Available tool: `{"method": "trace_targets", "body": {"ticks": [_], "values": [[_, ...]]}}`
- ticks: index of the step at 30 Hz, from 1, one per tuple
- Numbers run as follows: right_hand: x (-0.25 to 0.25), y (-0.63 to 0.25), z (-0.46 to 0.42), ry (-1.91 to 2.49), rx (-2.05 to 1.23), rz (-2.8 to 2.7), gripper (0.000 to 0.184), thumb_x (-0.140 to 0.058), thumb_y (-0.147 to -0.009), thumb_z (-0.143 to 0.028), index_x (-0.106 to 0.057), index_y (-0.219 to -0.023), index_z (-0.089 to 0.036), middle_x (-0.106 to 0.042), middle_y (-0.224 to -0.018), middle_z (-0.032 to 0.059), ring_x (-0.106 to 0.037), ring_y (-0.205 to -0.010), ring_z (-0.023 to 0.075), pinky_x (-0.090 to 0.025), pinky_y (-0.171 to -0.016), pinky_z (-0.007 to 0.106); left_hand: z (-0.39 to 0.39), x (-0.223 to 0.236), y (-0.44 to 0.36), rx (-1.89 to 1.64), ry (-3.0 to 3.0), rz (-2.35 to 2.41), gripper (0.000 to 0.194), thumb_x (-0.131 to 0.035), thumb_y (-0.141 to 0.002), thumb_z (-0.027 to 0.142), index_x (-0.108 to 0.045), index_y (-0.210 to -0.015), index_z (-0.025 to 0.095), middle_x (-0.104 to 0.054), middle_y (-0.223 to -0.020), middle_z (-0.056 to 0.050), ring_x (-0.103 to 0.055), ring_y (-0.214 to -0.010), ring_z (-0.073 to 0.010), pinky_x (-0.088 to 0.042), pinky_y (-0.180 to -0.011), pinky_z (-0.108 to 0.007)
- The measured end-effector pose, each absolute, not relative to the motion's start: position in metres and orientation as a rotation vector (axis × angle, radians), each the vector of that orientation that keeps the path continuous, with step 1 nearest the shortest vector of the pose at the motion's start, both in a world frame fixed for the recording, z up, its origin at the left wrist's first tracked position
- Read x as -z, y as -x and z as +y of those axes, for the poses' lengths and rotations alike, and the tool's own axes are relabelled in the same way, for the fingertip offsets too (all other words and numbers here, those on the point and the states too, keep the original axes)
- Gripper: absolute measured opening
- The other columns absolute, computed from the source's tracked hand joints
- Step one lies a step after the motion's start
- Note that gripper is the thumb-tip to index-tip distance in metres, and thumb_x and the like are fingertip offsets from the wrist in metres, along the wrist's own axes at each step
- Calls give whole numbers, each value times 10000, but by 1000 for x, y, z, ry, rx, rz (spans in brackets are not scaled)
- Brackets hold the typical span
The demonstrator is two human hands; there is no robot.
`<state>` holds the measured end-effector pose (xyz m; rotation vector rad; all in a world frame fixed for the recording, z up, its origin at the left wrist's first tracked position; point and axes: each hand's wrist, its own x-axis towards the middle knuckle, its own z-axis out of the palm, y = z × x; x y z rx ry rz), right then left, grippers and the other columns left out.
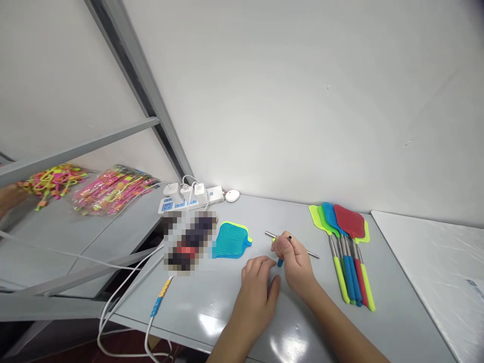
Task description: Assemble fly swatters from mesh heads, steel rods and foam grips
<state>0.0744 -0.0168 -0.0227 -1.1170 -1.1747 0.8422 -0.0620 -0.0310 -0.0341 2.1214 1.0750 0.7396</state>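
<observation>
My right hand (293,259) is closed in a fist around a fly swatter handle, whose blue end (280,262) shows below the fingers and a dark tip above. Beside it, my left hand (259,282) lies on the table with thumb and fingers apart, its fingertips close to the blue end. Behind my right hand is a thin metal rod (313,254), partly hidden by the fist. Loose swatter heads, a blue one (231,241) over a yellow-green one, lie left of my hands. Several swatters with coloured heads (350,221) and grips are fanned out on the right.
A power strip (167,205) with white chargers stands at the wall beside a round white object (232,195). A pixelated object (194,242) and white cables lie left. Beyond the metal frame are bagged colourful items (113,189) and another person's hand (9,198). A white sheet (427,262) covers the right.
</observation>
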Motion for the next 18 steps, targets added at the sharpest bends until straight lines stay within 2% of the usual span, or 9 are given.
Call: {"method": "trace_targets", "body": {"ticks": [8, 12, 18], "values": [[22, -79, -17, 1037, -875, -1160, 374, -386, -997, -461, -424, -708, -226, -371, -622, -46, -414, -605, 131, -407, -614, 298, -31, 35, 62, -752, -2122, 1078, 250, -458, -950, 220, -521, -1191, 236, -563, -1216, -84, -473, -1148, -260, -393, -970, -447], [21, -81, -16, 1003, -892, -1145, 371, -354, -1010, -447, -405, -712, -232, -343, -619, -54, -399, -575, 123, -406, -580, 285, -32, 34, 62, -759, -2110, 1089, 252, -444, -956, 229, -517, -1196, 235, -547, -1234, -84, -459, -1163, -258, -386, -981, -446], [21, -79, -18, 998, -900, -1159, 366, -375, -1009, -433, -415, -709, -227, -388, -621, -47, -445, -576, 120, -381, -561, 280, -34, 30, 62, -760, -2087, 1089, 262, -440, -954, 223, -527, -1200, 240, -561, -1197, -81, -470, -1139, -257, -388, -982, -443]]}}
